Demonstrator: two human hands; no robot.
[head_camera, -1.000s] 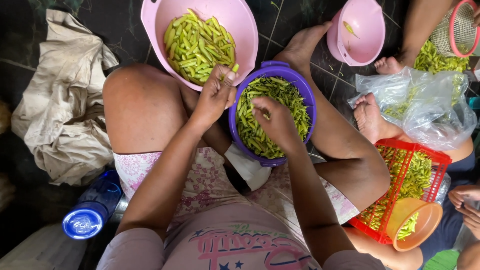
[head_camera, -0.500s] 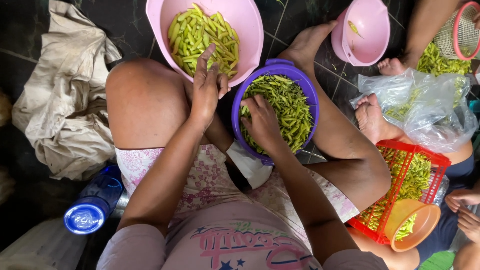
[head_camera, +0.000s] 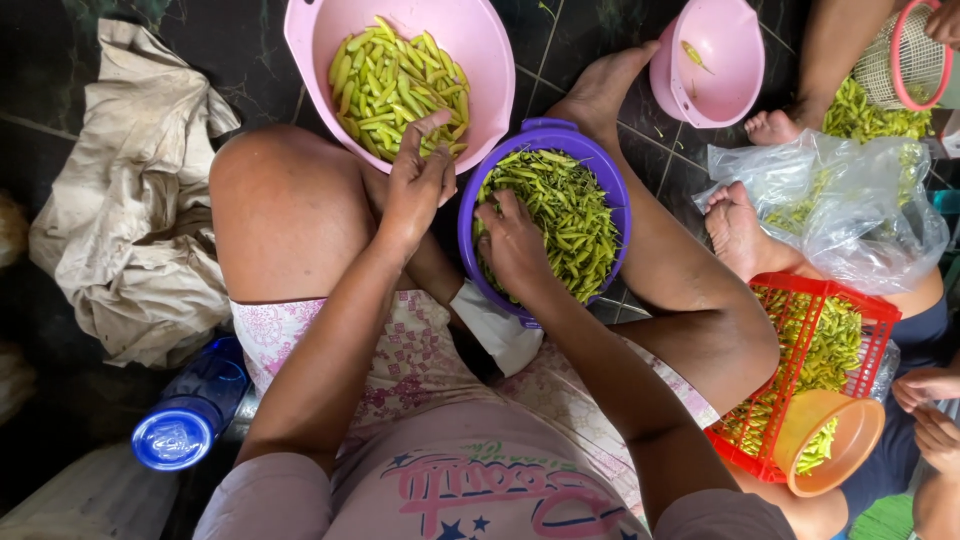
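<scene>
- Sorting green pods: left hand, fingers together, sits at pink bowl w/ pods.
- Right hand, fingers apart, digs in purple bowl.
- Next: needs a good pinch on one pod.

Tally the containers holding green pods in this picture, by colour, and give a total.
Pink round plastic bowls: 2, the large one under the left hand and a smaller one.
Purple round plastic colander: 1, with the right hand in it.
Red plastic mesh basket: 1.
Orange round plastic bowl: 1.
Clear plastic bag: 1.
Total: 6
</scene>
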